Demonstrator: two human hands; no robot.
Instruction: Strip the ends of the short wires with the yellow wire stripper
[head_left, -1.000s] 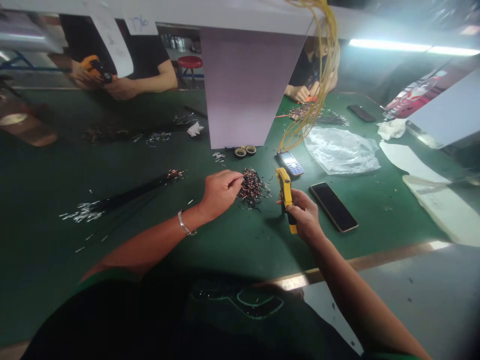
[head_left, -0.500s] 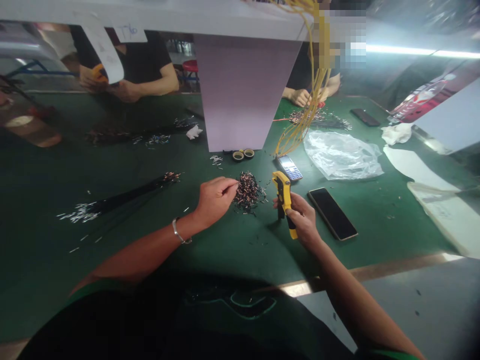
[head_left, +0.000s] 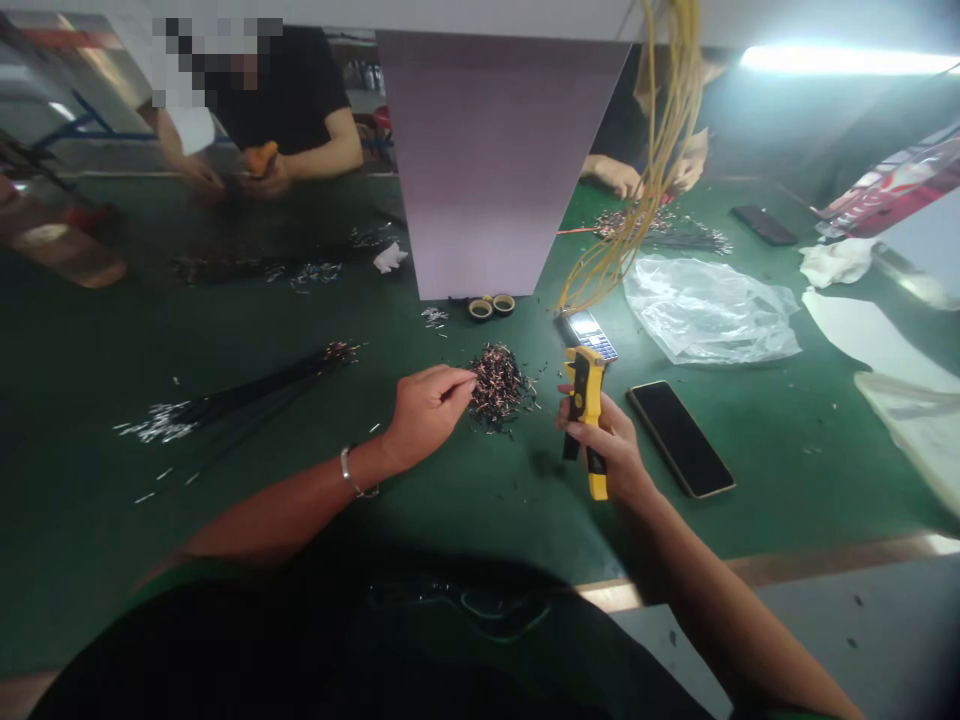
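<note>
Green mat; yellow wire stripper's markings unreadable.

The wire stripper is glossy yellow plastic with black parts, and the heap of cut wires shows bright copper ends against black insulation. The bench mat is matt green, the polythene bag clear and crinkled – the phone smooth dark glass, the bangle polished metal, the bundled cables smooth yellow plastic
</note>
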